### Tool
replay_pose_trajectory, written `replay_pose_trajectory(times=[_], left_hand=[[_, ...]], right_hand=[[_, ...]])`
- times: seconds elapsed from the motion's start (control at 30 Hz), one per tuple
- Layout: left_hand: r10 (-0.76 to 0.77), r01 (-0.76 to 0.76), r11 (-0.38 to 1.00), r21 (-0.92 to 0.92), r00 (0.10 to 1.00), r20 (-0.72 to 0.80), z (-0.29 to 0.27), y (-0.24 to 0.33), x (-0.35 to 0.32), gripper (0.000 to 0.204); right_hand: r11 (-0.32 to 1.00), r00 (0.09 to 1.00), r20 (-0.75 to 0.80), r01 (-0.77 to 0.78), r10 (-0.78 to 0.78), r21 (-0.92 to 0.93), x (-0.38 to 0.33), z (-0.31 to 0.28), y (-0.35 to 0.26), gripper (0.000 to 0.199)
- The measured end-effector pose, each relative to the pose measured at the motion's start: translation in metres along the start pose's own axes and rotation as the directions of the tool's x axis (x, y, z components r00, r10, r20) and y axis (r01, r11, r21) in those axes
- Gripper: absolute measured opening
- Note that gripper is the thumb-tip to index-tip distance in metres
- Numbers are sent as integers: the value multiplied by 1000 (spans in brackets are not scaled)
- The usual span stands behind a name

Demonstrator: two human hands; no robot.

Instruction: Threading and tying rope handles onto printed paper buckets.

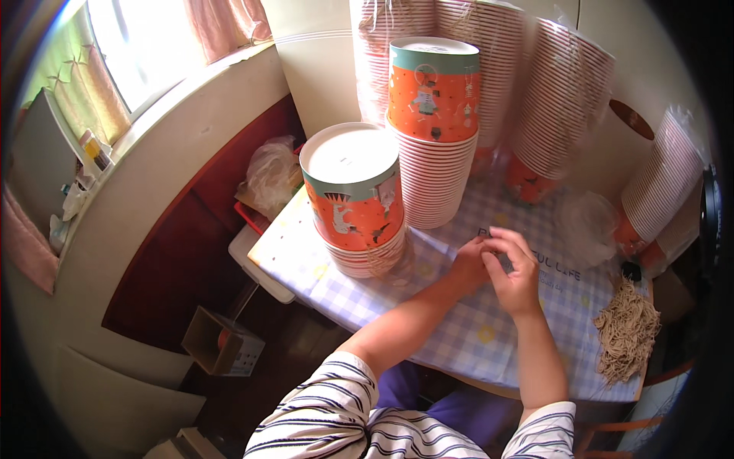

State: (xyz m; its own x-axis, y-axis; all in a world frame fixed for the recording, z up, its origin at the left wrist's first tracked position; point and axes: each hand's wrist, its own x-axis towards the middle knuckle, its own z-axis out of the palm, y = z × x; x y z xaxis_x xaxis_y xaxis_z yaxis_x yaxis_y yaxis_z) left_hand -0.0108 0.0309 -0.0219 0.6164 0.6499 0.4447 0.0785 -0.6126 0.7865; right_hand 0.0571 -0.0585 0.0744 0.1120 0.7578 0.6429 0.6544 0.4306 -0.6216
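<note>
My left hand (469,265) and my right hand (517,277) meet above the checked tablecloth (466,336). The left hand's fingers look drawn together, partly covered by the right; what they hold, if anything, is hidden. On the right hand the fingers are bent but apart, with no object visible between them. Left of my hands stands a short stack of upside-down paper buckets (355,210), orange with a teal band. Behind it rises a taller stack of the same buckets (434,99), many pale rims showing below the top one.
Plastic-wrapped bucket stacks (562,99) line the back, with another wrapped stack (664,180) at right. A bundle of tan strings (628,329) hangs near the table's right edge. Crumpled clear plastic (585,226) lies behind my hands. An open cardboard box (222,342) is below left.
</note>
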Motion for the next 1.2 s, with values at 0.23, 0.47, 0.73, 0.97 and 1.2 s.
replay_pose_trajectory(times=[0.23,0.47,0.73,0.97,1.2], left_hand=[[54,-53,999,9,962,-268,14,-16,-4,18],[173,-99,960,262,945,-278,14,-16,-3,20],[252,-103,900,423,916,-312,16,-7,-5,19],[83,-4,982,191,909,-409,6,29,-56,12],[-95,362,906,219,679,-728,-123,32,-172,17]], right_hand=[[979,983,-45,-179,176,-97,-73,-33,75,9],[964,958,-115,-256,264,77,-70,-21,94,12],[936,923,-170,-323,345,143,-72,-15,108,14],[951,932,-193,-290,306,106,-79,-12,114,13],[961,934,-225,-267,276,69,-82,-11,111,12]])
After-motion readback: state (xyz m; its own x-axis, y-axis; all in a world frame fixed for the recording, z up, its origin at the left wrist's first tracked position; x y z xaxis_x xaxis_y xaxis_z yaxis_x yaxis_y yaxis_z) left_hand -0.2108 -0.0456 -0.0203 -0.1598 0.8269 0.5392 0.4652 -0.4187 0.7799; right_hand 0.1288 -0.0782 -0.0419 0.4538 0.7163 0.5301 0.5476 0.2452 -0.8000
